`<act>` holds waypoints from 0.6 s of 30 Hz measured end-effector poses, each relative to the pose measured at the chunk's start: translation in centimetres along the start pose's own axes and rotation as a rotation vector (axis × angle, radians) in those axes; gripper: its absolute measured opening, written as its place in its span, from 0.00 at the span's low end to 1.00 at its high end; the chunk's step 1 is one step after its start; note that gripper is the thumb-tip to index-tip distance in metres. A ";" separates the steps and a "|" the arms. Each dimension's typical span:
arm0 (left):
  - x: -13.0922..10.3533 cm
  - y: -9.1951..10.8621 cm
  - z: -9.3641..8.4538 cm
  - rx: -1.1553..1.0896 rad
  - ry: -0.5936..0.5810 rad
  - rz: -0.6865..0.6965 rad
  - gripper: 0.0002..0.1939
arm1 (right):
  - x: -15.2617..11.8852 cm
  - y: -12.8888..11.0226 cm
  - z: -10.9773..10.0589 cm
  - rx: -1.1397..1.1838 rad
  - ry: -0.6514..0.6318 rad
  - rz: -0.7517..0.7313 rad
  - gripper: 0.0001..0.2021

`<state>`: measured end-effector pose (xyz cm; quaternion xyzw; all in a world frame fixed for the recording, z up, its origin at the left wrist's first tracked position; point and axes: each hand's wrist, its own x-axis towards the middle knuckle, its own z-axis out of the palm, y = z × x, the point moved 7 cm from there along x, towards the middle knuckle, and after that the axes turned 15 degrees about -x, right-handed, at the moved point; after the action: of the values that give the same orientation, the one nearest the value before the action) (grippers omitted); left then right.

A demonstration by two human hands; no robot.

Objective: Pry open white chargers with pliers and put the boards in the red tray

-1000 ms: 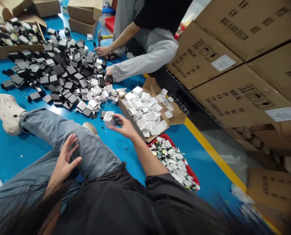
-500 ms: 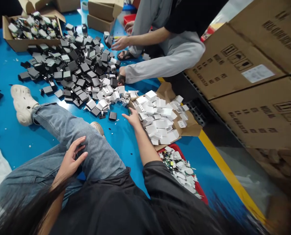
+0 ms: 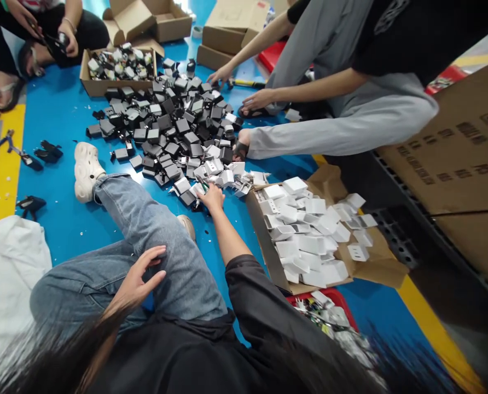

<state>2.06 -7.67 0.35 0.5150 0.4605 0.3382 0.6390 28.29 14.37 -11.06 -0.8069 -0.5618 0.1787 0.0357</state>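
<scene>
My right hand (image 3: 213, 198) reaches to the near edge of a heap of plug adapters, its fingers bent down at the white and grey ones. A small greenish, thin thing shows by its fingertips; the fingers look closed, but what they grip is unclear. Grey and black adapter housings (image 3: 172, 148) make up most of the heap, with white adapters (image 3: 213, 167) on its near right side. My left hand (image 3: 143, 276) is open over my bent leg, fingers apart and holding nothing. To the right of my right arm stands a cardboard box (image 3: 268, 249) full of white housings (image 3: 309, 241).
A red bin (image 3: 342, 301) of loose parts sits below the box. Across from me, a co-worker's hands (image 3: 258, 99) are near the heap and a yellow-handled tool (image 3: 248, 83). Pliers (image 3: 12, 143) lie at left. Large cartons (image 3: 453, 148) stand at right.
My right hand has moved left from beside the box of white housings to the heap's near edge. The view has shifted; my left hand stays over my leg.
</scene>
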 end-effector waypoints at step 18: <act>0.0 3.4 -0.5 0.395 0.018 0.109 0.25 | -26.5 -7.5 -10.4 0.430 -0.163 -0.966 0.21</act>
<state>1.72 -6.71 3.61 0.6514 0.4952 0.2798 0.5022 16.96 -5.76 7.13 -0.4143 -0.8210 0.3149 0.2348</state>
